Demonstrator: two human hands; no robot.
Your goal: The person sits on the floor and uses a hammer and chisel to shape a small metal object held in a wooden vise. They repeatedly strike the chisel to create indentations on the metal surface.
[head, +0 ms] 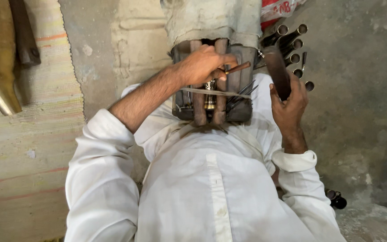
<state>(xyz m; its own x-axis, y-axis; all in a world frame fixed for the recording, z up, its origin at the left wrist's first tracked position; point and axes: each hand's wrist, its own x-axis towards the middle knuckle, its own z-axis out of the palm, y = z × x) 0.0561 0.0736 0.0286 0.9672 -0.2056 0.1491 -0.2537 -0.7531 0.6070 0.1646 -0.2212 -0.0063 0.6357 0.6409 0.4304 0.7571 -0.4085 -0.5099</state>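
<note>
The left hand [202, 65] is clamped around a thin chisel-like tool with a reddish wooden handle [234, 69], whose end sticks out to the hand's right. Just below this hand sits a dark, worn wooden block holder [242, 101]; a small shiny brass fitting [209, 99] stands upright between its two vertical bars, and a bundle of thin dark metal rods [240, 95] lies in its right part. The right hand [290, 105] is closed on a flat dark wooden mallet [276, 71]. Above and right of that hand, six short metal tubes [294, 45] lie on the grey concrete floor [359, 112].
</note>
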